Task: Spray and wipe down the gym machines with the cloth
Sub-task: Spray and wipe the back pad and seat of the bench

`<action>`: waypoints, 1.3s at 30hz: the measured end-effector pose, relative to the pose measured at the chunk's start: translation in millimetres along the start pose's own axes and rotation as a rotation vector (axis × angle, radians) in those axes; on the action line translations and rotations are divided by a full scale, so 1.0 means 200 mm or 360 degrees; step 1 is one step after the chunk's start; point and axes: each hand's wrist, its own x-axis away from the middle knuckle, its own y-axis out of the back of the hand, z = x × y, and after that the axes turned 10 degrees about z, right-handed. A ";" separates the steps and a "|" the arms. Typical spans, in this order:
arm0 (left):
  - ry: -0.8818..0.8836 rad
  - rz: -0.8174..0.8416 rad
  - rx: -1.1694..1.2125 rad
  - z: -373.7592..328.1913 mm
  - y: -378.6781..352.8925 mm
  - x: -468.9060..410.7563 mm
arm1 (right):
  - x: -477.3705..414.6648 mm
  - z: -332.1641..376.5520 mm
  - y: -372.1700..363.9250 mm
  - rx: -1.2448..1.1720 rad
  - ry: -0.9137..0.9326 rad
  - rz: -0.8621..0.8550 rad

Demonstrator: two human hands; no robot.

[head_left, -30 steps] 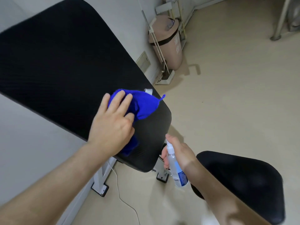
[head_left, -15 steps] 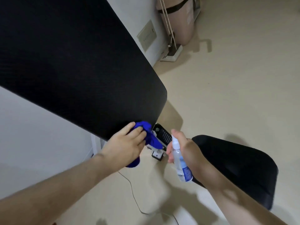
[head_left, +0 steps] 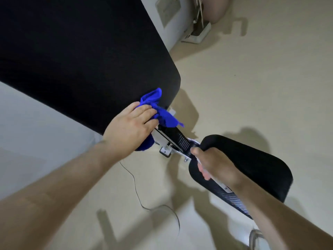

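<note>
The machine's big black back pad (head_left: 81, 60) fills the upper left. My left hand (head_left: 131, 129) grips the bunched blue cloth (head_left: 165, 118) against the pad's lower corner, and part of the cloth hangs over the black and white frame bar (head_left: 180, 139) below. My right hand (head_left: 218, 166) hovers over the front edge of the black seat pad (head_left: 252, 165). Its fingers are curled round the spray bottle (head_left: 199, 162), of which only a pale sliver shows under the hand.
A thin cable (head_left: 137, 192) loops over the beige floor below the pads. At the top right stand a pink bin (head_left: 218, 9) and a white base (head_left: 198, 36) by the wall. A wall plate (head_left: 168, 9) sits beside the back pad.
My left hand has slid the cloth down the back pad to its lower corner. My right hand has moved with the bottle over the seat's front edge, and the view has tilted downward.
</note>
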 end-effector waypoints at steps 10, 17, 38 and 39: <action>0.2061 0.0160 0.2950 -0.82 -0.45 -0.05 | -0.15 -0.33 0.18 0.0075 -0.0253 0.0067; 0.2019 0.0079 0.3518 -1.22 -0.63 -0.19 | -0.31 -0.39 0.31 -0.0115 -0.0183 -0.0164; 0.0585 0.0085 0.1896 -1.80 -0.58 -0.84 | -0.33 -0.49 0.85 -0.0246 -0.0296 -0.0111; 0.0510 0.0108 0.1878 -1.86 -0.53 -0.83 | -0.30 -0.50 0.87 -0.0251 -0.0309 -0.0103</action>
